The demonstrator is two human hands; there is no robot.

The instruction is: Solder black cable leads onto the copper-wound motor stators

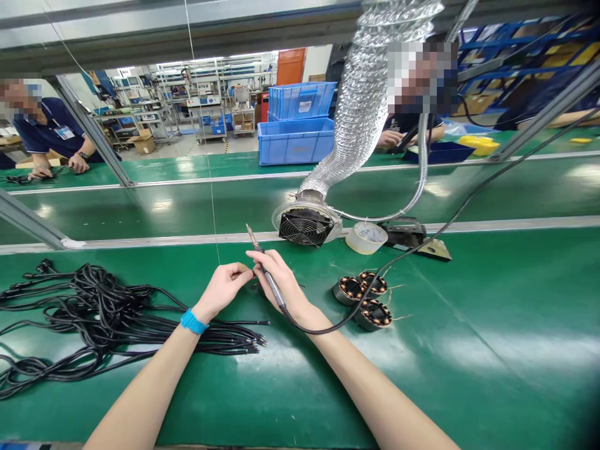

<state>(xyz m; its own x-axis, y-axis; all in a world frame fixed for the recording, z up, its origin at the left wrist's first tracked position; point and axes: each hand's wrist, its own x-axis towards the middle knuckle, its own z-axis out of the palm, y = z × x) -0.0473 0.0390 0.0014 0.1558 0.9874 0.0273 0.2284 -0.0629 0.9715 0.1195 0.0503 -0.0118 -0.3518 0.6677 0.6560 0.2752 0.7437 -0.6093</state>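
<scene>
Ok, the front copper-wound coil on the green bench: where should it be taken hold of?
Best grip on the front coil is probably its smooth metal outer wall, pinched from the near side. The copper windings face up, the wire leads trail off rightward, and the other two coils sit behind it.

Right hand (287, 281) grips a soldering iron (274, 287), tip raised toward the far edge of the green worktop (469, 375); its black cord (450, 215) runs off to the upper right. Left hand (222, 290), blue wristband (194, 322) at the wrist, pinches a small brownish item (244, 269) (too small to identify) just beside the iron. A black cable bundle (94, 319) lies toward the left edge. Three copper-wound coil units (360, 297) sit right of the hands, near a fan-fronted fume extractor (304, 226) at the far edge.
</scene>
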